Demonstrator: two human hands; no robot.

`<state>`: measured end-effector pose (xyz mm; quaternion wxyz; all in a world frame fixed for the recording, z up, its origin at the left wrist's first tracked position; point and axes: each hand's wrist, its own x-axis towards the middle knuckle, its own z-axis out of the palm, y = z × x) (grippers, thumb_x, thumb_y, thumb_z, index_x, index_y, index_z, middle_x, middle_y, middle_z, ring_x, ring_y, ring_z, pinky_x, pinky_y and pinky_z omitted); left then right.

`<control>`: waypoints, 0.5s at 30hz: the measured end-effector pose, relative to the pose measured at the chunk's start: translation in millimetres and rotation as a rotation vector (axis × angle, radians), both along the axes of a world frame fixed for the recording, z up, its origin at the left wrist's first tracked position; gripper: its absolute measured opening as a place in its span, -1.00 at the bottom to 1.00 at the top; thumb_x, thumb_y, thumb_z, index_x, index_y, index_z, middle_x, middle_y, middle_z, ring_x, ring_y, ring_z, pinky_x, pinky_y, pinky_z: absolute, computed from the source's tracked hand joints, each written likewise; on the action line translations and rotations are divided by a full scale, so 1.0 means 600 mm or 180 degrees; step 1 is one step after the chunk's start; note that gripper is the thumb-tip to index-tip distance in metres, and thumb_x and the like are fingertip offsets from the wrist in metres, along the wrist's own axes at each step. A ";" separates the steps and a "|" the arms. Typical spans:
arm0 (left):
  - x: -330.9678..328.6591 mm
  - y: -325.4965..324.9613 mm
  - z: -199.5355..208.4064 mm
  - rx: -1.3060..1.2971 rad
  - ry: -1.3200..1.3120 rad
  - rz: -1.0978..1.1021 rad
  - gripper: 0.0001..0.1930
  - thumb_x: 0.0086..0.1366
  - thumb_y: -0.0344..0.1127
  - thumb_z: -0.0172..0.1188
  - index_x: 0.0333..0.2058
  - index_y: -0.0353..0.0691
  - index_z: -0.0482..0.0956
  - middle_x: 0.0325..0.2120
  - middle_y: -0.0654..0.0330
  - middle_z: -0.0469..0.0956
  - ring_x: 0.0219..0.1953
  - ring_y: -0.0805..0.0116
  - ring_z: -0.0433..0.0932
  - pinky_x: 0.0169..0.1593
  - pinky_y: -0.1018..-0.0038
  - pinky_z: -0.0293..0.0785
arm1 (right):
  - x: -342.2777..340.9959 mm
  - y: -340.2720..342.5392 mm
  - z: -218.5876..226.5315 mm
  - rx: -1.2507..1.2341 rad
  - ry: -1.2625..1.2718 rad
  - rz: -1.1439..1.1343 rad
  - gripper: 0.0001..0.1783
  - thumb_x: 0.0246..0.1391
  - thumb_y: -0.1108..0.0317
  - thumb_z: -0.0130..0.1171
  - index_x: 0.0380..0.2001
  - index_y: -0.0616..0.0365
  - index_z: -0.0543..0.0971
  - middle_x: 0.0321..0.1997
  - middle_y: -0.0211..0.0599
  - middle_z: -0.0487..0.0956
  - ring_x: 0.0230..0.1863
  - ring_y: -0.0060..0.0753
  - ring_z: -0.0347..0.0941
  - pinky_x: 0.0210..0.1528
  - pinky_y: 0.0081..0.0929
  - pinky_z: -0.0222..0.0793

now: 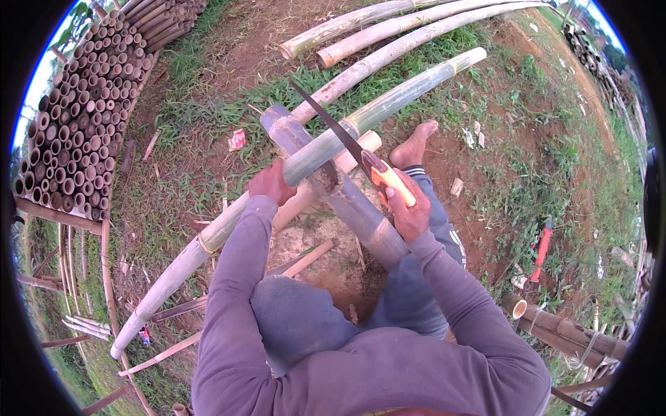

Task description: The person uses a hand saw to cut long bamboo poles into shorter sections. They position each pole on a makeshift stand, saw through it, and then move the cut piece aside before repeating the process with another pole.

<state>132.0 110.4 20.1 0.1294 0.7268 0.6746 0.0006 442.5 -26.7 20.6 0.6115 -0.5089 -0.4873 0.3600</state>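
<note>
My right hand point(411, 207) is closed round the orange and yellow handle of a handsaw point(338, 130). Its dark blade slants up to the left and lies across a long green bamboo pole point(399, 93). Left of the saw, my left hand point(270, 183) grips that same pole. The pole runs from the lower left to the upper right, resting across a thick grey bamboo piece point(362, 213). A notch filled with brown dirt or sawdust shows in the thick piece just below the pole. Another pale bamboo length point(297, 203) passes beneath.
Several long bamboo poles point(388, 59) lie on the grass ahead. A tall stack of cut bamboo point(73, 132) stands at the far left. To the right lie a red-handled tool point(542, 253) and tied bamboo point(565, 333). A red wrapper point(237, 140) sits on the ground.
</note>
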 end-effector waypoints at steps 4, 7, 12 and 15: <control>0.006 0.011 -0.005 0.0001 0.0014 -0.0034 -0.35 0.01 -0.02 0.50 0.04 -0.13 0.46 -0.07 -0.08 0.69 -0.02 -0.14 0.71 0.07 0.02 0.62 | 0.022 0.013 -0.026 0.0102 -0.0224 -0.0060 -0.51 0.36 0.37 0.30 0.27 0.37 0.51 0.09 -0.18 0.68 -0.01 -0.52 0.62 0.00 -0.54 0.59; 0.006 0.012 -0.009 0.0010 0.0079 -0.0081 -0.33 0.03 0.00 0.50 0.07 -0.11 0.46 -0.06 -0.06 0.70 -0.02 -0.13 0.71 0.08 0.03 0.61 | 0.039 0.009 -0.021 -0.0065 -0.0166 0.0101 -0.51 0.38 0.39 0.26 0.29 0.37 0.48 0.11 -0.17 0.66 0.00 -0.49 0.63 -0.02 -0.54 0.62; 0.004 0.014 -0.003 -0.0063 0.0112 -0.0039 -0.32 0.03 0.00 0.51 0.08 -0.11 0.47 -0.04 -0.06 0.69 -0.01 -0.11 0.71 0.09 0.03 0.59 | 0.040 0.025 -0.014 0.0083 -0.0748 0.0061 -0.54 0.31 0.43 0.33 0.21 0.39 0.55 0.04 -0.12 0.72 0.00 -0.44 0.65 0.07 -0.45 0.56; 0.005 0.010 -0.003 -0.0031 0.0097 0.0004 -0.29 0.02 0.00 0.50 0.12 -0.09 0.46 -0.02 -0.03 0.69 0.01 -0.10 0.70 0.10 0.03 0.59 | 0.038 0.021 -0.021 0.0085 -0.0519 0.0099 -0.55 0.30 0.40 0.34 0.19 0.36 0.57 0.00 -0.12 0.74 -0.02 -0.44 0.67 0.05 -0.45 0.57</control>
